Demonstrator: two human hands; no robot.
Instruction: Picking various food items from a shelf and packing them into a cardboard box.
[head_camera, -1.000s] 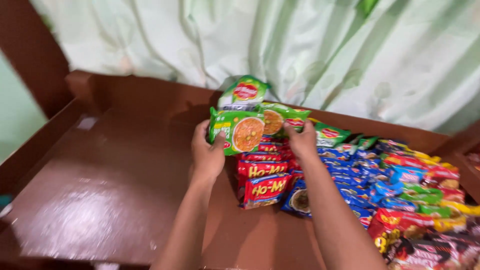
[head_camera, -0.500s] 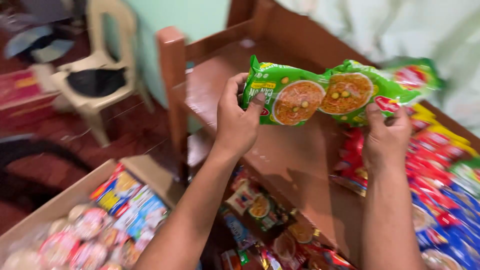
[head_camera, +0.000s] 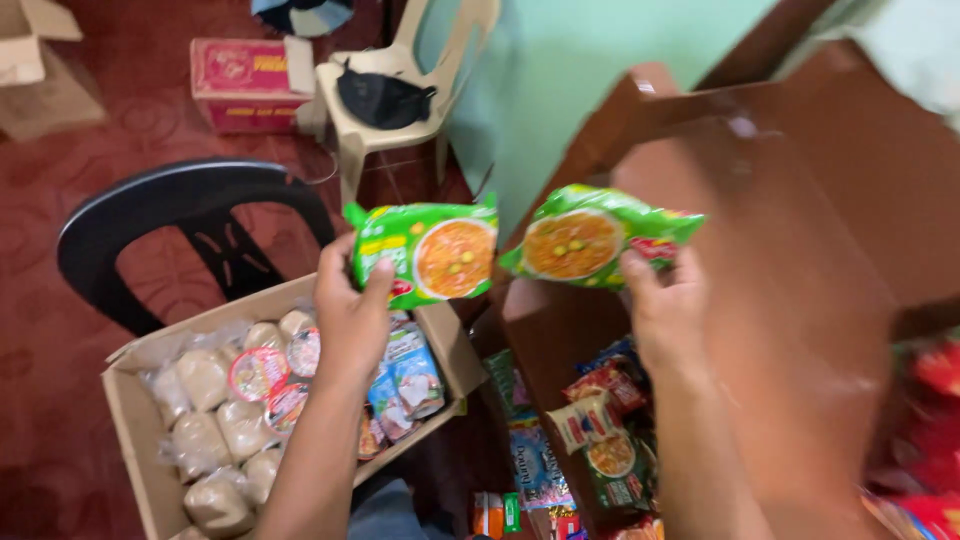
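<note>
My left hand (head_camera: 350, 310) grips a green noodle packet (head_camera: 425, 250) by its left end, above an open cardboard box (head_camera: 135, 440). My right hand (head_camera: 665, 310) holds a second green noodle packet (head_camera: 595, 235) by its right end. The two packets hang side by side in the air, left of the brown wooden table (head_camera: 800, 250). The box holds several clear bags of pale noodle blocks and blue packets.
A black plastic chair (head_camera: 180, 225) stands behind the box. Farther back are a beige plastic chair (head_camera: 400, 110) with a dark cloth on it and a red carton (head_camera: 245, 80). More snack packets (head_camera: 590, 430) lie on the floor under the table's edge.
My view and both hands have swung left, away from the table's pile of packets. The green packets now hang apart over the box and floor.
</note>
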